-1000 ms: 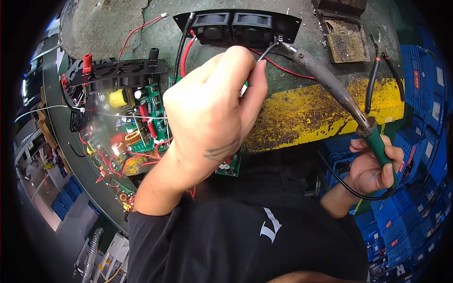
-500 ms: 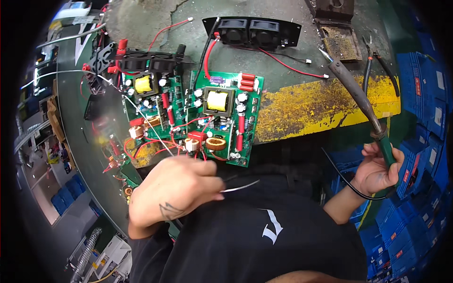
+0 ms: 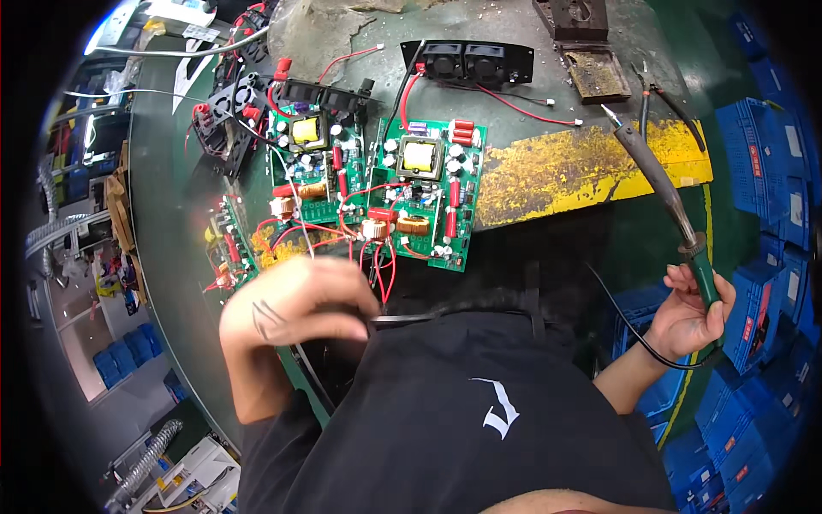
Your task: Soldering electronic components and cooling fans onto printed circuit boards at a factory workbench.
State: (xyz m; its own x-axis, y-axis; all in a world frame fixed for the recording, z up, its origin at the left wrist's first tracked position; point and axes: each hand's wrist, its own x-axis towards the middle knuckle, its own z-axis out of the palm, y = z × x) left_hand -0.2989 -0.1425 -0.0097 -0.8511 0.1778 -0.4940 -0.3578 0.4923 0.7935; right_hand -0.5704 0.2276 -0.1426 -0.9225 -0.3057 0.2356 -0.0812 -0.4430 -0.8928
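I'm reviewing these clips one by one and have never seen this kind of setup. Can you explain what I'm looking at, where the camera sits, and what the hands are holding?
There is no machine here: a person works with bare hands, and a fisheye camera on their head looks down, which bends straight edges.

The right hand holds a soldering iron by its green handle, tip raised above the bench and pointing away.

The left hand is closed around a thin wire near the bench's front edge.

On the green workbench lie two green circuit boards with yellow transformers and red wires, a black double fan unit and a worn yellow patch. Blue crates stand at the right.
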